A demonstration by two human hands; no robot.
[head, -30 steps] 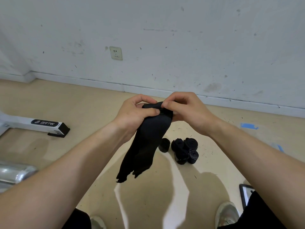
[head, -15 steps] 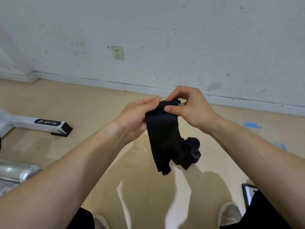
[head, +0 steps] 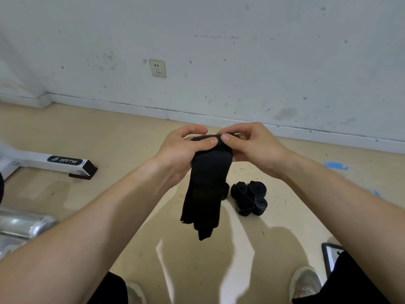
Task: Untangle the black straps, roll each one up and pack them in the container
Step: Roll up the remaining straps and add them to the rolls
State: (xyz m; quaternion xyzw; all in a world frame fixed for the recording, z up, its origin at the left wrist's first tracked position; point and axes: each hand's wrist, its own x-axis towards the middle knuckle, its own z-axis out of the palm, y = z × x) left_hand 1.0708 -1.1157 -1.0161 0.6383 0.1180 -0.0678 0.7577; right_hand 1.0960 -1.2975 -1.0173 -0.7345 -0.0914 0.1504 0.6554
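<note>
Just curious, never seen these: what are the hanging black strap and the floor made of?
The strap: seemingly soft woven fabric, matte; it hangs limp and creases. The floor: probably vinyl or laminate, glossy; it reflects bright light streaks.

The hanging strap (head: 206, 194) is plain black, and so are the rolled straps (head: 248, 197) (one roll shows a thin grey ring at its end). The floor (head: 109, 132) is pale beige. The wall (head: 219, 51) is off-white with dark scuffs and its socket (head: 157, 68) is cream. The machine foot (head: 32, 157) is white with a black label and a black end cap. The tape scrap (head: 335, 166) is blue.
</note>
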